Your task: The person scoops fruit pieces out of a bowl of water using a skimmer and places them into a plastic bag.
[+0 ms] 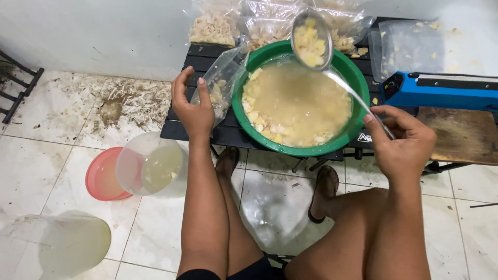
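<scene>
A green basin (pixel 354 72) full of cloudy liquid and pale yellow chunks stands on a low black slatted table (pixel 179 127). My left hand (pixel 191 106) grips a clear plastic bag (pixel 224 78) at the basin's left rim; some chunks lie inside it. My right hand (pixel 402 137) holds the handle of a metal skimmer ladle (pixel 311 41). Its bowl is raised over the basin's far side, loaded with yellow chunks.
Filled clear bags (pixel 215 23) lie at the table's back. A blue heat sealer (pixel 441 89) sits on a wooden board (pixel 467 136) at right. On the tiled floor stand a clear jug (pixel 150 165), a pink lid (pixel 101 179) and a clear container (pixel 57 243). My sandalled feet are under the table.
</scene>
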